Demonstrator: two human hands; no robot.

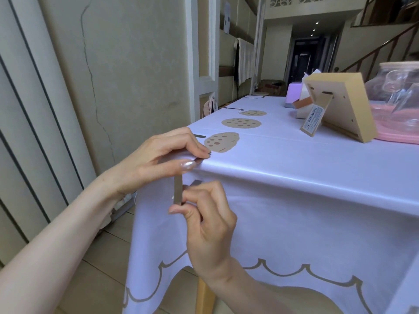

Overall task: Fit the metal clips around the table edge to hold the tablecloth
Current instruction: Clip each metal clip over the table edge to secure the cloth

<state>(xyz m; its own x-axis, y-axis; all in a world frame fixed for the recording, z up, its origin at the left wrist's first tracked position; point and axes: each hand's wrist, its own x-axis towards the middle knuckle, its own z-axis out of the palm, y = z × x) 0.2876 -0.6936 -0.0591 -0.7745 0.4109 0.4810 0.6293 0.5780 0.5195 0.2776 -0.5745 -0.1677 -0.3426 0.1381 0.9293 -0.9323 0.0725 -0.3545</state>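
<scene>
A white tablecloth [294, 200] with beige scalloped trim covers the table and hangs over its near edge. At the table's near left corner a grey metal clip [178, 191] wraps the edge, its flat band running down the front. My left hand [158, 162] pinches the clip's upper arm on the tabletop at the corner. My right hand [208, 218] grips the clip's lower end, fingers curled around it under the edge. Other clips [199, 136] sit along the left table edge, with another clip [233, 108] further back.
A wooden picture frame [344, 105] stands back-side toward me at right, beside a pink tray [385, 130] with glassware. A lilac box [292, 96] and tissue holder sit behind. The wall is close on the left. A wooden table leg [204, 298] shows below the cloth.
</scene>
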